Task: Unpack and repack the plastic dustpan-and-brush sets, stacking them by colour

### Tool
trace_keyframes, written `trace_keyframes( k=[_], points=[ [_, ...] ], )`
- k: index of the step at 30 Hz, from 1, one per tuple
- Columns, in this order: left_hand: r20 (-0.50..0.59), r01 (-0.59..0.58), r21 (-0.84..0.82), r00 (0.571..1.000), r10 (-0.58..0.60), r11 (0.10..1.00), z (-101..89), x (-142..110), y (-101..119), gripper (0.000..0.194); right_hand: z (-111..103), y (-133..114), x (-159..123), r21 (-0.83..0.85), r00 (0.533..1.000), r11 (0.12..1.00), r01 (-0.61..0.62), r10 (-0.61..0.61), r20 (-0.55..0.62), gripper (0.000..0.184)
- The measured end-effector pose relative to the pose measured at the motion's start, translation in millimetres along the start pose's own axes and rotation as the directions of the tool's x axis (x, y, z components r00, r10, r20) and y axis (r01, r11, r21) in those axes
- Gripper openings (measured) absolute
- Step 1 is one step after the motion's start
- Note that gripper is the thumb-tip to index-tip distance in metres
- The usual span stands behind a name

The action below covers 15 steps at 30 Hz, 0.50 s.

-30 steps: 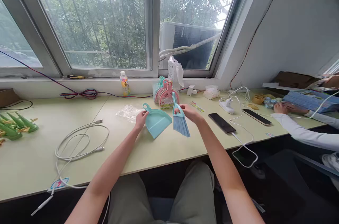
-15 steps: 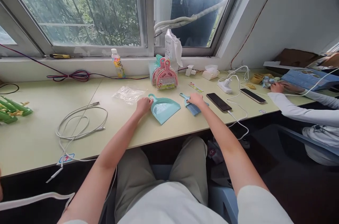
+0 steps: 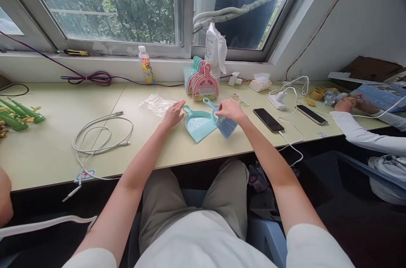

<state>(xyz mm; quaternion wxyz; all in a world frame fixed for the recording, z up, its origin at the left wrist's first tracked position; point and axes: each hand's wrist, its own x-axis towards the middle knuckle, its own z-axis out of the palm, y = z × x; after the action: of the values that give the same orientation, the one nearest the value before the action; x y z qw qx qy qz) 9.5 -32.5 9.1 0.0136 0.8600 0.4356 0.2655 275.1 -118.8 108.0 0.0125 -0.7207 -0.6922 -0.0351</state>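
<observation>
A light-blue dustpan [image 3: 199,127] lies on the table in front of me, its looped handle toward the back left. My left hand [image 3: 173,114] rests just left of that handle, fingers stretched out and holding nothing. In my right hand [image 3: 231,110] is a small blue hand brush [image 3: 226,127], gripped near the base of its handle. Its bristles point down toward the table, and the brush overlaps the dustpan's right edge. Whether the two touch I cannot tell. Crumpled clear plastic wrap [image 3: 156,104] lies behind my left hand.
Packaged pink and green dustpan sets [image 3: 204,82] stand by the window. A drink bottle [image 3: 146,65] is left of them. A coiled white cable [image 3: 103,137] lies left, a phone [image 3: 268,120] right. At far right another person's hands [image 3: 344,103] handle something beside a blue box.
My right hand has lifted the brush and brought it left to the dustpan's edge. My left hand has let go of the dustpan handle and its fingers have straightened.
</observation>
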Motion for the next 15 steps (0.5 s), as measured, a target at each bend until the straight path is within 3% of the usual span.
trace_keyframes(
  k=[2, 6, 15],
  points=[
    [0.075, -0.052, 0.006, 0.996, 0.051, 0.999, 4.9, -1, 0, 0.05, 4, -25, -2, 0.002, 0.994, 0.996, 0.093, -0.093, 0.052, 0.026],
    [0.077, -0.125, 0.007, 0.989, 0.124, 0.992, 9.1, 0, 5, 0.049, 18, -56, 4, -0.046, 0.984, 0.989, 0.139, -0.133, 0.12, 0.032],
    [0.073, -0.222, -0.007, 0.972, 0.221, 0.975, 11.6, 1, 7, 0.051, 26, -62, 8, 0.028, 0.975, 0.986, 0.164, -0.167, 0.149, 0.027]
  ],
)
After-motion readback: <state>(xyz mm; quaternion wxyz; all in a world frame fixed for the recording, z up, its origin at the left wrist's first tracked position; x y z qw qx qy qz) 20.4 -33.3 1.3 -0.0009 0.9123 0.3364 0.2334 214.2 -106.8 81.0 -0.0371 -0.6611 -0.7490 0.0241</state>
